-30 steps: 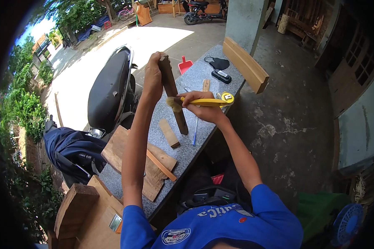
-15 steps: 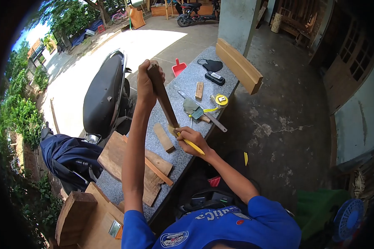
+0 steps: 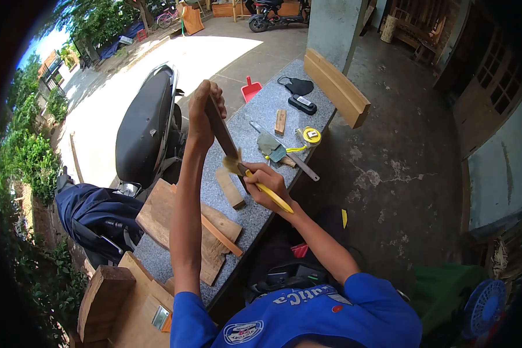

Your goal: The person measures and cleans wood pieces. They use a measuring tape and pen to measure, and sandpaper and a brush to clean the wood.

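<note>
My left hand [image 3: 200, 119] is wrapped round the upper end of a dark brown wooden strip [image 3: 222, 134], which slants down over the stone-topped table [image 3: 214, 155]. In my right hand [image 3: 267, 184] is a paintbrush [image 3: 277, 199] with a yellow handle. Its pale bristles rest against the strip partway down, bent and fanned out. The strip's lower end is partly hidden behind the brush and my right hand. A small light wood block [image 3: 230, 188] lies on the table just left of my right hand.
Beyond my hands lie a yellow tape measure [image 3: 311, 136], a metal ruler [image 3: 303, 166] under a grey-green cloth [image 3: 271, 147], a black case [image 3: 302, 105] and a long wooden beam [image 3: 337, 87]. Wide boards [image 3: 211, 255] are nearer me. A motorbike seat [image 3: 145, 124] stands at the left.
The brush bristles have moved up along the strip, away from its lower end. My left hand has tilted slightly, still holding the strip.
</note>
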